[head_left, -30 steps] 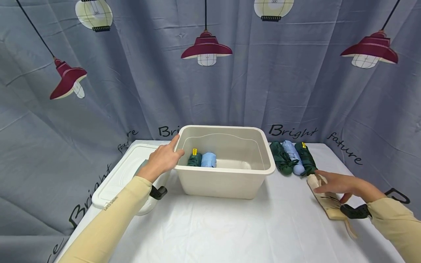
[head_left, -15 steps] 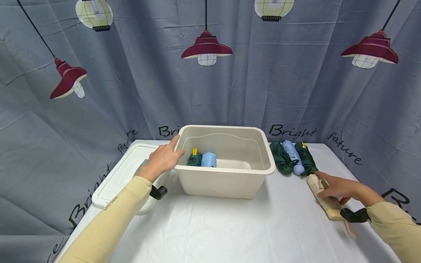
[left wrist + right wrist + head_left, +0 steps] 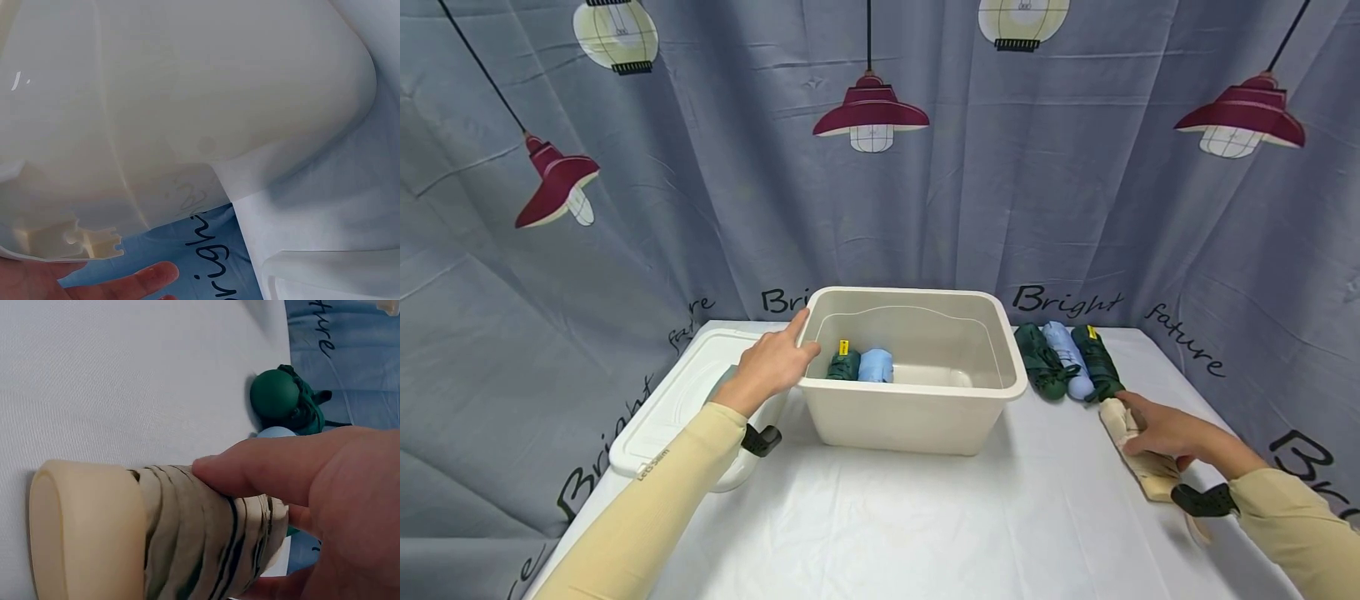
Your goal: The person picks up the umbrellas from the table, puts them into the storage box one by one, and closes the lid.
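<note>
At the left rim of a cream plastic storage box [image 3: 902, 417] my left hand [image 3: 772, 360] rests, thumb over the edge and index finger stretched along it. In the left wrist view a straight finger [image 3: 147, 278] shows just outside the rim. My right hand [image 3: 1172, 433] holds a folded cream umbrella [image 3: 1142, 462] lying on the table at the right. The right wrist view has the thumb on one side of its wrapped cloth and fingers on the other, the pale handle [image 3: 94, 531] sticking out. Inside the box stand a dark green umbrella [image 3: 844, 365] and a light blue umbrella [image 3: 876, 365].
Right of the box lie two dark green folded umbrellas [image 3: 1041, 362] with a light blue umbrella [image 3: 1066, 354] between them. A white lid [image 3: 662, 408] lies at the left, partly under my left arm. A grey-blue curtain [image 3: 925, 208] hangs behind the white-covered table [image 3: 880, 525].
My right hand has shifted slightly left and its fingers have closed further round the cream umbrella. My left hand and the box stay as they were.
</note>
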Motion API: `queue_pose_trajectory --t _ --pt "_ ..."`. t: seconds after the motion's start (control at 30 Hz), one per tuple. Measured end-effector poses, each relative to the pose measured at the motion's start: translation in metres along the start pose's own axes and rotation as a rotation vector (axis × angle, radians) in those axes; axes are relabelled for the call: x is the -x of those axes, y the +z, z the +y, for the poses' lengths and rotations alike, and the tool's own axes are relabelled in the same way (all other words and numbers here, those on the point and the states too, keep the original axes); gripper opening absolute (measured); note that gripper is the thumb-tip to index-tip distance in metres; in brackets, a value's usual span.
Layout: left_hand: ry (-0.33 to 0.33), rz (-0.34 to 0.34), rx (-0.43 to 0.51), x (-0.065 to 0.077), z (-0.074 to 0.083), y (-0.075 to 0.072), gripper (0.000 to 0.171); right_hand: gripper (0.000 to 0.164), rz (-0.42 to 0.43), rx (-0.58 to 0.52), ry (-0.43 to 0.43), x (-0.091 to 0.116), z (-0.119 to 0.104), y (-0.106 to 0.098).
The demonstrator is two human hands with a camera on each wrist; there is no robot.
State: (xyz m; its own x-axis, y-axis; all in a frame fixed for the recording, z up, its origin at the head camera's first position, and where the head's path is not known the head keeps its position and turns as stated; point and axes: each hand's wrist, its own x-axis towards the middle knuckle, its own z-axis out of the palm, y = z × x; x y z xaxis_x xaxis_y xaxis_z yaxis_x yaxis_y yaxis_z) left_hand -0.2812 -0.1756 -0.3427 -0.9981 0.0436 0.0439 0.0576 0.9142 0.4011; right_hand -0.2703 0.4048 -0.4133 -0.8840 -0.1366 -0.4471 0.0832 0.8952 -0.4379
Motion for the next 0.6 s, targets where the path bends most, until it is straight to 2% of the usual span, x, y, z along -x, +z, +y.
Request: queue_pose_trajectory --t 0.27,0.6 --pt "0.0 0.0 -0.002 -0.0008 0.0001 -0.0005 0.073 0.101 0.036 0.012 0.003 -0.0005 -0.0008 0.0007" --pt "-0.005 -0.007 -0.006 -0.0006 0.0002 -0.0002 0.074 0.099 0.022 -0.037 -0.017 0.0015 -0.002 -0.0031"
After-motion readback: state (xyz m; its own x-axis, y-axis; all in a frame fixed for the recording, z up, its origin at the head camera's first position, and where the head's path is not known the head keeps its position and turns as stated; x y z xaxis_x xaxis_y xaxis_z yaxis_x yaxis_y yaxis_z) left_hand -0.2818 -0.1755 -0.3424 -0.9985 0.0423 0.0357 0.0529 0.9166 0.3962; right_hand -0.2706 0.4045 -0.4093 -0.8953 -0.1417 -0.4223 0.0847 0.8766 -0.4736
